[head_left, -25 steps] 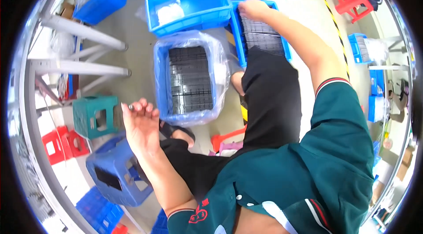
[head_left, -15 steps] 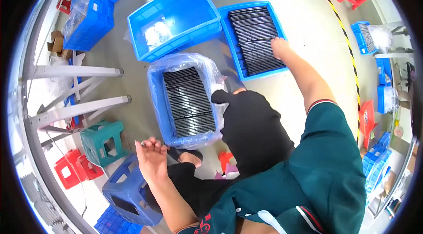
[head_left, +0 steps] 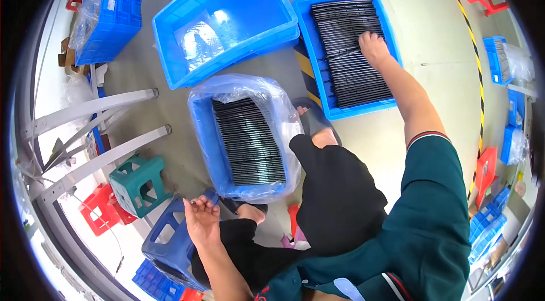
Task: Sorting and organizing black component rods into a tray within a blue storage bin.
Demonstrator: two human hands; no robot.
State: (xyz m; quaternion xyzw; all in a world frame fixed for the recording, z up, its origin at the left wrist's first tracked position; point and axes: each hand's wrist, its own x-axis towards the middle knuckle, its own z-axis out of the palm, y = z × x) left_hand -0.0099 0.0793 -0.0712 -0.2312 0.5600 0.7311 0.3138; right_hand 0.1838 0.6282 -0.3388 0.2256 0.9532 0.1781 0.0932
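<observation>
Reaching into the shallow blue tray [head_left: 318, 57] on the floor, the right hand [head_left: 373, 47] now presses spread fingers onto black strips [head_left: 346, 68], while the left hand [head_left: 201, 219], half-curled, has dropped onto the dark blue stool [head_left: 167, 244].

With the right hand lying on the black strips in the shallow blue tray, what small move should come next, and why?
Probably closing the right hand on a few black strips and lifting them. It lies flat on the rows in the shallow blue tray, nothing gripped, while the left hand rests on the dark blue stool.
</observation>
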